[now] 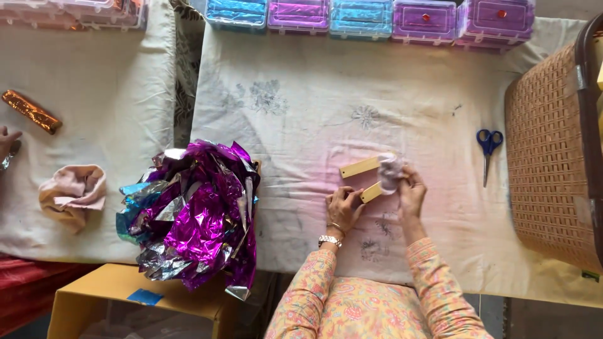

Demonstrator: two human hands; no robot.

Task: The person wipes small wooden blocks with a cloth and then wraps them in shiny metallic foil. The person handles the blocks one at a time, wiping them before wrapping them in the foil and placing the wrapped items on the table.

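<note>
Right grip [411, 188] pinching a pale cloth wad [389, 172] against one wooden block [372, 192]; left grip [342, 207] steadying that block at frame centre. Second block [360, 167] just above, on the table [301, 107].

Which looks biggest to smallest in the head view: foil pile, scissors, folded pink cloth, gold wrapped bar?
1. Foil pile
2. Folded pink cloth
3. Gold wrapped bar and scissors: look about alike, so unranked.
</note>
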